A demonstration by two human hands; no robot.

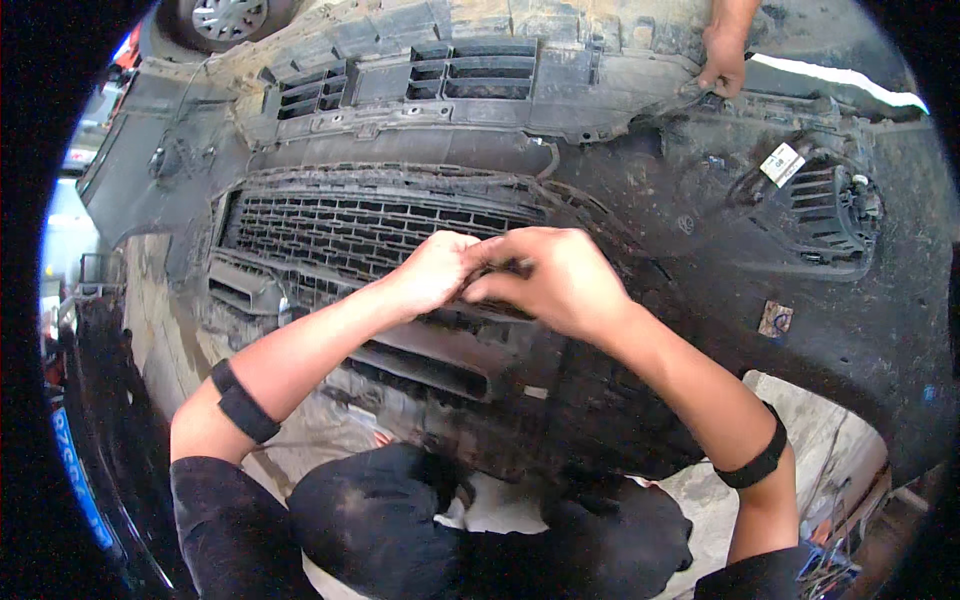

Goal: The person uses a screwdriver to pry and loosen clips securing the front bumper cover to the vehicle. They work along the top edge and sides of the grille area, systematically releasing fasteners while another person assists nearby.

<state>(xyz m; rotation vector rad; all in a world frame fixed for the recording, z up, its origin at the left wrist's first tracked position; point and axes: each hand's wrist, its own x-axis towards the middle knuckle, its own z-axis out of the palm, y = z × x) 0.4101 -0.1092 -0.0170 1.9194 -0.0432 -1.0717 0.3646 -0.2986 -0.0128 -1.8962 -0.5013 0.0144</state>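
Note:
A large black plastic bumper cover [640, 380] lies back side up before me, with a mesh grille [320, 225] and a slotted vent opening [420, 362] in it. My left hand [435, 270] is closed over the middle of the grille, its fingertips meeting those of my right hand. My right hand [560, 280] has curled fingers and thumb at the same spot; what they hold is hidden and blurred. A label [782, 163] on a dark cable sits by the round vent housing [830, 215] at the right.
Another person's hand [725, 60] grips a long plastic trim panel [630, 90] along the top. A wheel [215, 15] stands at top left. A glossy black part with a blue plate [75, 475] is at left. My knees [370, 500] are below, over concrete floor [760, 400].

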